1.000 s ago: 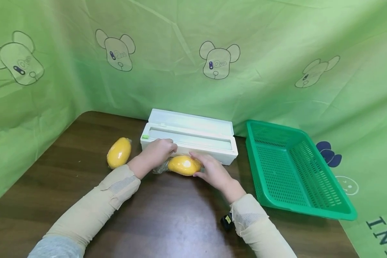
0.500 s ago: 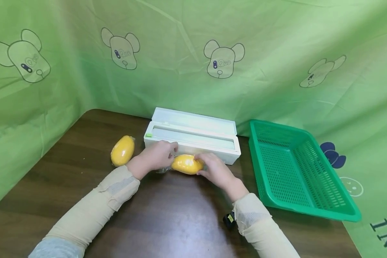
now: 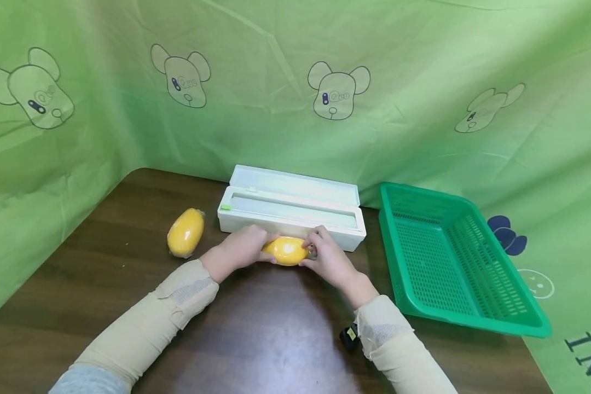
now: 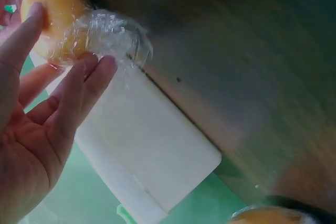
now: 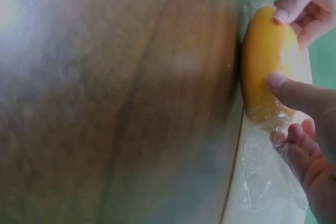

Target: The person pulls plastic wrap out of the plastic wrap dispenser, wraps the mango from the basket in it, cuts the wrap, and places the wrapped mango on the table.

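Observation:
A yellow mango (image 3: pixel 287 251) in clear cling film lies on its side before the white cling film box (image 3: pixel 295 224). My left hand (image 3: pixel 243 247) holds its left end between thumb and fingers. At the other end, my right hand (image 3: pixel 329 261) grips the fruit, its thumb (image 5: pixel 294 92) pressing on the skin. Loose cling film (image 5: pixel 257 169) hangs at that end, against the right fingers. More crumpled film (image 4: pixel 113 35) sticks out beside the left fingertips. A second wrapped mango (image 3: pixel 185 232) lies to the left, apart from both hands.
The box's lid (image 3: pixel 295 183) stands raised at the back. To the right is a green plastic basket (image 3: pixel 409 306). A small black object (image 3: pixel 349 336) sits by the right wrist. Green printed cloth (image 3: pixel 261 126) hangs behind the brown table (image 3: pixel 256 334).
My left hand has shifted from the loose film onto the mango's left end. The right fingers have drawn in at the right end, by the film there. The head view has moved slightly.

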The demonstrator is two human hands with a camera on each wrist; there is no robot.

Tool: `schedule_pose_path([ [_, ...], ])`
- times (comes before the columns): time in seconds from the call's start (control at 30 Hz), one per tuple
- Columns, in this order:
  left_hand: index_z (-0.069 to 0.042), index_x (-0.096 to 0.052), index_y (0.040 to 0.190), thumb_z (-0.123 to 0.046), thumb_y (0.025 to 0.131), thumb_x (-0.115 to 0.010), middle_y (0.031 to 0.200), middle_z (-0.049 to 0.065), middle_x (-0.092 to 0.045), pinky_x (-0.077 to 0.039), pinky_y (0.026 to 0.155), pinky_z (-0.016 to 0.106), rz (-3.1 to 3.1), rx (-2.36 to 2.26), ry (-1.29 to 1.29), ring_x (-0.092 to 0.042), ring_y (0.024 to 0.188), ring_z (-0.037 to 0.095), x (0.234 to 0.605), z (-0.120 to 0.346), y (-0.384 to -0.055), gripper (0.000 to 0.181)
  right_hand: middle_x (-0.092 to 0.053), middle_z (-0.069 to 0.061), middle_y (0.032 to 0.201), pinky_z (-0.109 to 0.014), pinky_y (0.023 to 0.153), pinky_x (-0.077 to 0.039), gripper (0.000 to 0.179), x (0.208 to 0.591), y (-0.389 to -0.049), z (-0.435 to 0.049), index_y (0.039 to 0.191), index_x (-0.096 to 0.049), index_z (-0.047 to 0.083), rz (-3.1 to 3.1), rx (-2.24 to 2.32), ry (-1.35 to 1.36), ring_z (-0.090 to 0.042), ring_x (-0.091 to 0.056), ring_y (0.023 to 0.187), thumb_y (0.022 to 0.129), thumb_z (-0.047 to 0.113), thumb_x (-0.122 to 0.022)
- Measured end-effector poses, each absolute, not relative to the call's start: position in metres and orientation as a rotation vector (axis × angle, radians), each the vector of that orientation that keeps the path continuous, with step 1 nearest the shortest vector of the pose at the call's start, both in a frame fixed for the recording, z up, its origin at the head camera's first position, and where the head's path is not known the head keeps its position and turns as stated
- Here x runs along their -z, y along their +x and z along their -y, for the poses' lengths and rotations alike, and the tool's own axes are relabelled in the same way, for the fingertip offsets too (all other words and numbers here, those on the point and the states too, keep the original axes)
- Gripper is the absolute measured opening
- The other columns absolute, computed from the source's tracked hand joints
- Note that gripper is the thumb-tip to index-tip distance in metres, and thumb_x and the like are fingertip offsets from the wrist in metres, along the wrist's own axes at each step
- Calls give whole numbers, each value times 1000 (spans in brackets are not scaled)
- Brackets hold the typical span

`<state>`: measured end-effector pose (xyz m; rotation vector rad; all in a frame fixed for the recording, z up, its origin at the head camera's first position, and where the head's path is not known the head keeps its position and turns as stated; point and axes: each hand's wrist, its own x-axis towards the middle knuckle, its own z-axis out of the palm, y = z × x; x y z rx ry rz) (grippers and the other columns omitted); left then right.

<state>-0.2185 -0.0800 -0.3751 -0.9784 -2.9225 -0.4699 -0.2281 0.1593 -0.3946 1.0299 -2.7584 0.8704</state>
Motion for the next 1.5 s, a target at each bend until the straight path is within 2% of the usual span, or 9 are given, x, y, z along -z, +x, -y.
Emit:
schedule_pose_path([
  [0.2,-5,-75,113,-31,81,-85,93,2,-69,-52,75,35,2899,471,-990,-60,79,16,376,81,-220,43,-54,-2,78,-30,67,-46,38,396,-228,-158,81,-61,7,2823,-873,820,-15,-50,73,70,16,-96],
  [0.4,-3,-75,111,-29,80,-86,85,1,-67,-50,72,35,2913,488,-972,-55,74,15,376,80,-220,42,-56,3,69,-34,67,-47,35,394,-229,-160,65,-62,12,2786,-714,914,-17,-51,70,72,26,-93],
  [0.67,-6,-74,99,-27,80,-88,68,-5,-45,-43,65,31,2964,552,-932,-43,66,14,373,79,-221,32,-59,7,69,-36,71,-47,31,399,-231,-164,66,-65,15,2845,-739,901,-17,-53,74,78,29,-89],
  [0.8,-8,-72,94,-23,72,-93,68,-6,-46,-43,65,31,2994,580,-910,-44,67,13,372,77,-221,33,-61,6,70,-35,69,-48,31,403,-230,-163,70,-67,13,2915,-874,758,-14,-54,70,81,32,-88],
  [0.9,-10,-69,87,-19,68,-95,69,-5,-46,-43,65,31,3005,588,-897,-44,67,13,372,77,-222,33,-60,4,71,-35,69,-49,33,406,-230,-161,72,-67,11,2941,-969,669,-15,-55,69,91,36,-79],
  [1.1,-11,-75,101,-17,74,-93,68,-7,-49,-41,63,28,2988,728,-846,-44,66,11,374,79,-220,33,-56,-3,68,-33,64,-45,49,409,-229,-157,74,-62,2,2863,-1368,347,-18,-51,63,105,39,-58],
  [1.3,-12,-75,119,-16,75,-93,72,-8,-58,-45,61,26,2849,1035,-769,-50,66,9,359,76,-208,48,-45,0,64,-24,56,-36,47,401,-224,-143,68,-48,7,2309,-2004,-45,-13,-41,58,105,34,-59],
  [1.4,-11,-73,128,-18,74,-94,80,-6,-63,-50,68,26,2788,1164,-724,-54,74,11,351,73,-202,59,-43,2,64,-23,57,-35,44,395,-222,-133,67,-44,12,1945,-2265,-172,-11,-40,59,105,27,-58],
  [1.5,-7,-72,129,-17,72,-95,91,-2,-65,-56,79,27,2703,1372,-676,-59,86,15,348,69,-197,62,-48,0,75,-23,65,-42,33,386,-220,-123,75,-48,10,1617,-2464,-270,-13,-48,69,106,22,-55],
])
